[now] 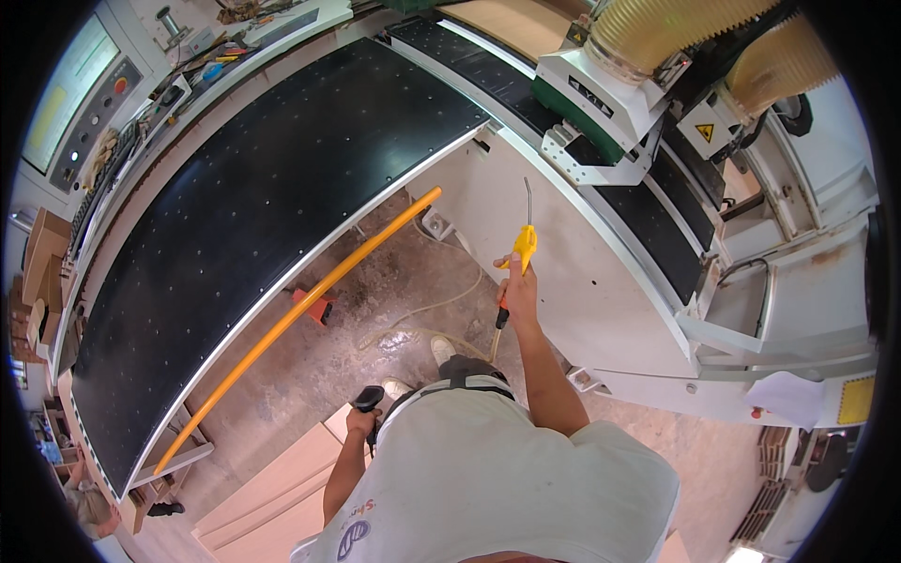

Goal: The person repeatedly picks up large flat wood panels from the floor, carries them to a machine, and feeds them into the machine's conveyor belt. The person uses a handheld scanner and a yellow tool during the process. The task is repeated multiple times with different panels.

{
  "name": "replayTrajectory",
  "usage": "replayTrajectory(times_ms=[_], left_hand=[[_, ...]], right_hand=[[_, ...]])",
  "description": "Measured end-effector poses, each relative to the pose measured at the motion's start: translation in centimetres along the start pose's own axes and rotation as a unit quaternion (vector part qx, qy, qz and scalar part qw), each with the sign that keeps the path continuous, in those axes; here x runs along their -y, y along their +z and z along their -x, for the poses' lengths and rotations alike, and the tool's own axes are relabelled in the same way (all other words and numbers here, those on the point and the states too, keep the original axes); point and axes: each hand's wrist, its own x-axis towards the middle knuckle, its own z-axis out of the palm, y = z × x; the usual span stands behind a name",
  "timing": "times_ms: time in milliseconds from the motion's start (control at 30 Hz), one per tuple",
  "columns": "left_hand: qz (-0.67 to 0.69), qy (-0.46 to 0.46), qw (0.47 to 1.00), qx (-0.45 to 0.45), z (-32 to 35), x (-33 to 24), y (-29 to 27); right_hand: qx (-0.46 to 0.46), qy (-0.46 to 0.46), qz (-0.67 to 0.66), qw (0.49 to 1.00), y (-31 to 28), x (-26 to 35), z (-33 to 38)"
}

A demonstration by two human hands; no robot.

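My right hand (519, 289) is wrapped round a yellow air blow gun (527, 247). Its thin bent metal nozzle points up and away, in front of a white machine panel (601, 263). From the gun's lower end a pale hose (495, 349) runs down and across the floor. Close to my left hip, my left hand (361, 420) grips a black handheld scanner (368, 398) with a rounded head; its handle is partly hidden by the fingers. Both hands are apart from the machine surfaces.
A black, dotted table (282, 178) curves along the left, an orange-yellow bar (300, 310) beside its edge. Machine head (601, 113) with ribbed ducts stands upper right. Control panel (84, 122) is far left. Boards (272, 488) lie behind me; another person (89, 502) is lower left.
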Motion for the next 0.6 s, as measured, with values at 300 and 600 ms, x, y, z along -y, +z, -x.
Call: replayTrajectory(times_ms=[300, 600], left_hand=[[-0.009, 0.007, 1.000, -0.011, 0.3, -0.1, 0.1], [-0.005, 0.018, 1.000, -0.005, -0.5, 0.6, 0.7]], right_hand=[[0.000, 0.002, -0.003, 1.000, -0.2, 0.0, 0.1], [0.000, 0.003, 0.002, 1.000, -0.4, 0.1, 0.4]])
